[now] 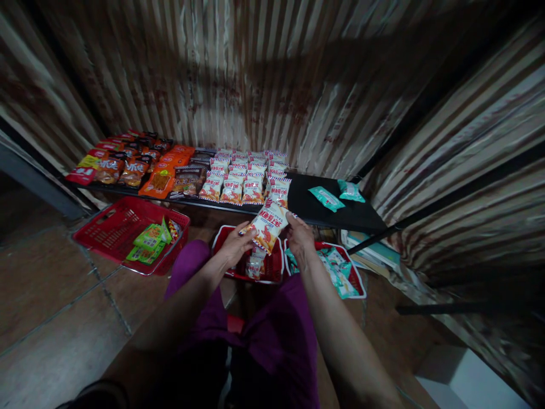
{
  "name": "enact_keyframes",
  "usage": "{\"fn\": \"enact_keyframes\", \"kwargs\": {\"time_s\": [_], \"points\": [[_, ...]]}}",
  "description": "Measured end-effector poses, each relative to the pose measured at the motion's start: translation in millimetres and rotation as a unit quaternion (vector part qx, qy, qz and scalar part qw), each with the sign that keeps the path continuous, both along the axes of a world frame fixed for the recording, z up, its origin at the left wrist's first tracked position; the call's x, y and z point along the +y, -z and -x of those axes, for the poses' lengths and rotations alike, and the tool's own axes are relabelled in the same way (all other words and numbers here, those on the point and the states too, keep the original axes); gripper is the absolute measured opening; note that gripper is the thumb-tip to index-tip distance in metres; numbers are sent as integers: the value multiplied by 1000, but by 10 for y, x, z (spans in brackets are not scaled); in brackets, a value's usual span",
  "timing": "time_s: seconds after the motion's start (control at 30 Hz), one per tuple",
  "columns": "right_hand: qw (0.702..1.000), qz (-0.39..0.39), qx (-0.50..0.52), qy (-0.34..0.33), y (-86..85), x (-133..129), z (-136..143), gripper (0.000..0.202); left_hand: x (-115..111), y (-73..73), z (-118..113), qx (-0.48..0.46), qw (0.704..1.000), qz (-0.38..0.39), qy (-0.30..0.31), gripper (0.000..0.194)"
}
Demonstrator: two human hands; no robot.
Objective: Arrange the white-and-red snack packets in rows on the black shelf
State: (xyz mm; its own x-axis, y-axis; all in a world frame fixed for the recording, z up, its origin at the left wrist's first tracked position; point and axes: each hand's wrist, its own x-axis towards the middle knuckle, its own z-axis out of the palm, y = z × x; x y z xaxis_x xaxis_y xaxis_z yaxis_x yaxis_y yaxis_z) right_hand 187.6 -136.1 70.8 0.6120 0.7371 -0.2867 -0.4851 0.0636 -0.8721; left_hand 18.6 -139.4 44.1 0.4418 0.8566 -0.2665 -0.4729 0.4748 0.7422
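Note:
Between my two hands, above the middle red basket (276,277), is a white and orange snack bag (269,224) with red lettering. The fingers of my left hand (236,245) grip its left edge, and my right hand (299,230) pinches its upper right edge. Just beyond it, rows of similar white snack bags (232,187) lie on the black shelf (306,215). Inside the middle basket, partly hidden by my left hand and the held bag, are more snack bags (256,263) of the same look.
Orange packets (159,180), brown packets (187,180) and dark bread-like packs (135,169) fill the shelf's left. Two teal packets (326,199) lie toward its right. A left red basket (102,227) holds green packets (149,238); a right basket (361,287) holds teal packets. Dark posts flank the shelf.

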Motion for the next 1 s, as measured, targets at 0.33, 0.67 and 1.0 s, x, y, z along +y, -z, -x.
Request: {"fn": "enact_keyframes", "kwargs": {"time_s": [0.33,0.67,1.0], "points": [[1000,5,15,-10,119,134,-12,26,-302,88,-240,44,997,52,-29,25],[999,-9,-17,-37,138,91,-162,22,-191,162,95,17,996,-25,84,49],[988,8,-39,-152,310,-48,115,33,-9,266,-42,44,998,-54,6,53]]}}
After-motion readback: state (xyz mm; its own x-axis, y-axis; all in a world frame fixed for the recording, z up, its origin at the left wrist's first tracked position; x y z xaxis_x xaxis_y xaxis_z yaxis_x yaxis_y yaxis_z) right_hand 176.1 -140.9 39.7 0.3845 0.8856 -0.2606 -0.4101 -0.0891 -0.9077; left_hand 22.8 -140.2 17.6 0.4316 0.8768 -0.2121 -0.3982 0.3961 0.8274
